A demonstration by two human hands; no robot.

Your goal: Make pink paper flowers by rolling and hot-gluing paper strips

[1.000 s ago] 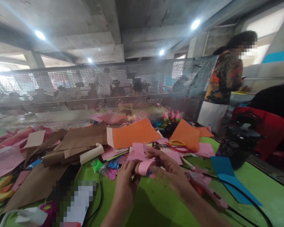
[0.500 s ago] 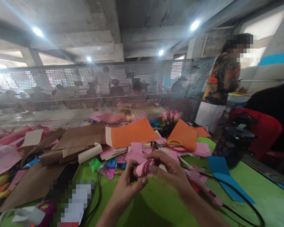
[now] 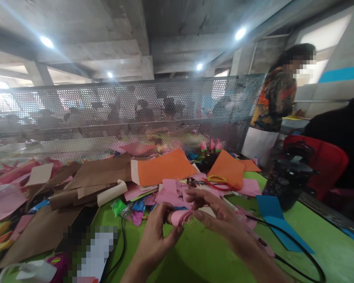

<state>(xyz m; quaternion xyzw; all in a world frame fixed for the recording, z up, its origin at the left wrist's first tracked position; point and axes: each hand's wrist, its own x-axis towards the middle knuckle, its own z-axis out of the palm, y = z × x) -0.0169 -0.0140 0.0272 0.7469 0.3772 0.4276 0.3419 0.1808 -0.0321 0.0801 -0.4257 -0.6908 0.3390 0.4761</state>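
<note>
Over the green table [image 3: 200,251], my two hands hold a small rolled strip of pink paper [image 3: 180,216] between them. My left hand [image 3: 156,232] pinches the roll's left end with thumb and fingers. My right hand [image 3: 216,214] curls round its right side, fingertips pressed on the roll. Loose pink paper pieces [image 3: 171,192] lie just behind the hands.
Orange sheets [image 3: 165,167], brown paper [image 3: 100,173] and pink scraps cover the table's far side before a perforated metal screen [image 3: 120,114]. A pink glue gun [image 3: 262,245] with black cable lies right of my hand, near blue paper [image 3: 271,208]. A person [image 3: 271,106] stands at right.
The hands have kept turning the pink roll; the right hand's fingers shifted over it and the left thumb moved lower. The view drifted slightly.
</note>
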